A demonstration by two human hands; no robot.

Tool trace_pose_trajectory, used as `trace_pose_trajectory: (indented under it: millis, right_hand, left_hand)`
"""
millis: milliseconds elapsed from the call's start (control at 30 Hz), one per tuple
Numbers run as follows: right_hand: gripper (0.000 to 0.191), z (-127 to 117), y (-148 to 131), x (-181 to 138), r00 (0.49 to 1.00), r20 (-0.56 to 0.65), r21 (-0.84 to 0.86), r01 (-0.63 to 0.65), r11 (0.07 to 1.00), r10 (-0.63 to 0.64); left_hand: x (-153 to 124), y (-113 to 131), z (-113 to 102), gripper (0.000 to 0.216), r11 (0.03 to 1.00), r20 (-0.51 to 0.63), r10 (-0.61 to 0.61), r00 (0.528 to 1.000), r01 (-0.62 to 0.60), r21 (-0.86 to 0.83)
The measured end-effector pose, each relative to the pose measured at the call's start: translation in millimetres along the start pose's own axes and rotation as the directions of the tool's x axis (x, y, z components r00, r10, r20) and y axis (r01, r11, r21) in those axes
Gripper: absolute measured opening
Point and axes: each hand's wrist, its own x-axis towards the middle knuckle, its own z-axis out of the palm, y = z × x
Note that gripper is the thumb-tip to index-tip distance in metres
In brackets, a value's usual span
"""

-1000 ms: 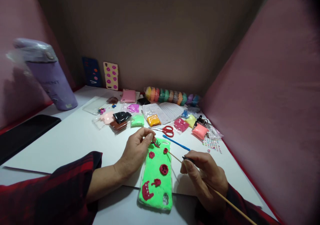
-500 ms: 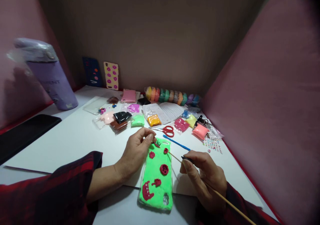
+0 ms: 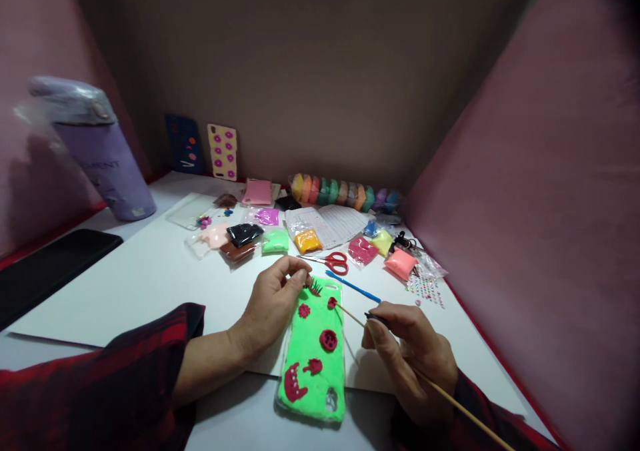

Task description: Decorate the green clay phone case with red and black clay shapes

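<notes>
Head view, near to far. Nearest me, my right hand [image 3: 413, 361] has its grip clenched on a thin wooden stick [image 3: 400, 357], whose tip meets a red clay dot [image 3: 332, 302] on the green clay-covered phone case [image 3: 315, 354] lying on the bench [image 3: 150, 284]. My left hand [image 3: 273, 301] pinches the case's far left corner. Farther off lie red scissors [image 3: 333, 262], then clay packets [image 3: 275, 241], then a row of clay tubs [image 3: 343, 192].
</notes>
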Motion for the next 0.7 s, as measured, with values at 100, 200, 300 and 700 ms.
trace_pose_trajectory:
  millis: [100,200,300,700]
  right_hand:
    - [0.005,0.2,-2.2,-1.1,1.0,-0.027,0.019,-0.015,1.0,0.016]
    - [0.005,0.7,-3.8,-1.3,0.999,-0.044,0.025,-0.02,0.999,0.022]
    - [0.004,1.2,-4.3,-0.6,0.999,-0.044,0.035,-0.024,0.999,0.026]
    - [0.009,-0.8,0.7,-0.8,1.0,0.013,0.072,0.023,0.997,-0.024]
  left_hand:
    - [0.4,-0.3,0.2,0.012,1.0,0.0,-0.004,1.0,0.004,0.0]
    - [0.2,-0.6,0.7,0.013,1.0,0.0,-0.005,1.0,0.005,0.013]
    - [-0.3,-0.8,0.7,0.014,1.0,0.006,-0.002,1.0,0.002,0.014]
    - [-4.2,-0.1,-0.2,0.014,0.997,0.019,0.038,0.999,-0.039,0.06]
